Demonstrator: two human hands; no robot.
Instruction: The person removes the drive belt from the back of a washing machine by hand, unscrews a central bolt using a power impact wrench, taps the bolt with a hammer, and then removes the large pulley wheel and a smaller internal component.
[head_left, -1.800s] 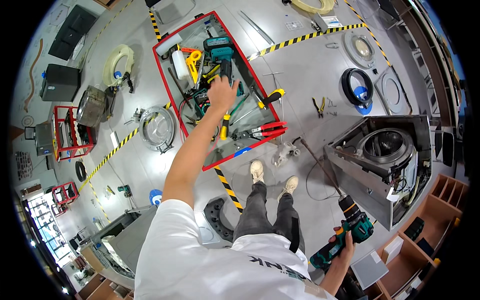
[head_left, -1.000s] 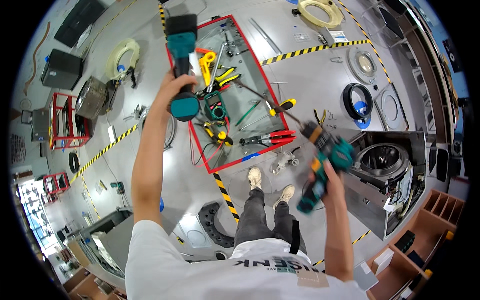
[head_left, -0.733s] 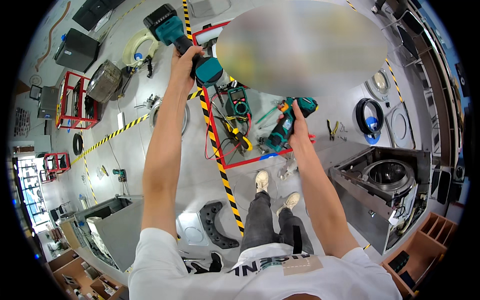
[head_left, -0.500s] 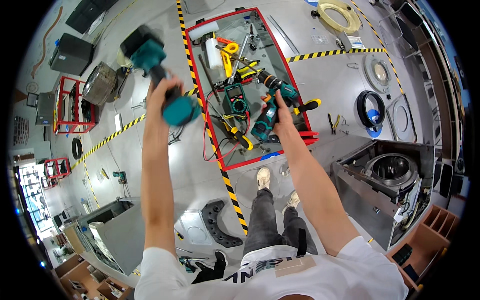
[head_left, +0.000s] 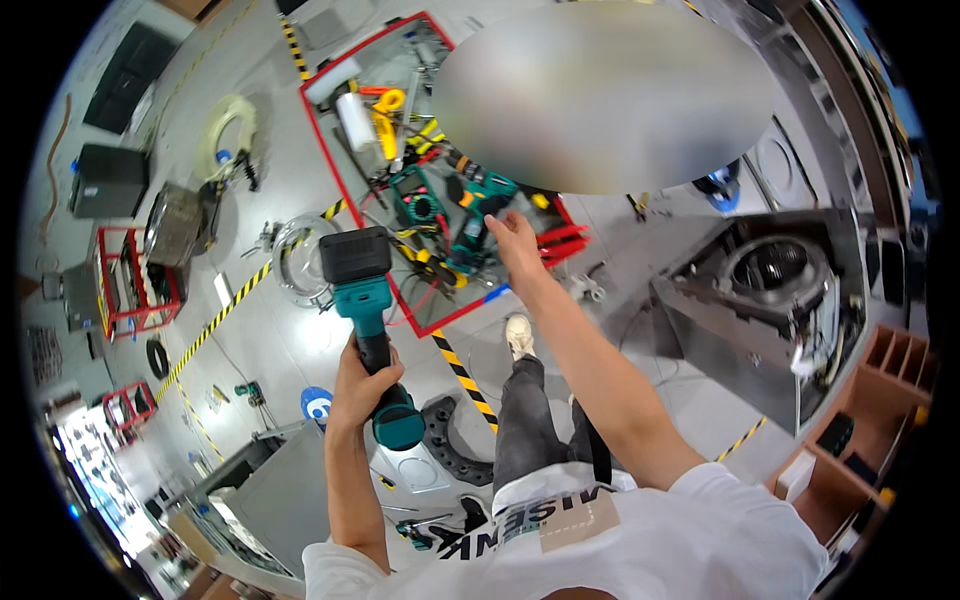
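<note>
My left hand is wrapped round the black handle of a teal cordless power tool. The tool is held upside down, its black battery block uppermost and its teal head below the hand. My right hand is empty, with its fingers loosely apart, just beside the grip of a teal cordless drill. That drill lies on the red-framed cart. Left of it on the cart is a teal multimeter with red leads. Yellow-handled tools and a white roll lie farther up the cart.
An opened appliance with a drum stands at the right, above wooden bins. A clear ring lies on the floor left of the cart. A dark curved weight is near my feet. A blurred oval hides the upper right.
My right hand has let go of the drill, which now lies on the cart. My left hand has brought its tool closer to me. The view has turned, shifting the cart left.
</note>
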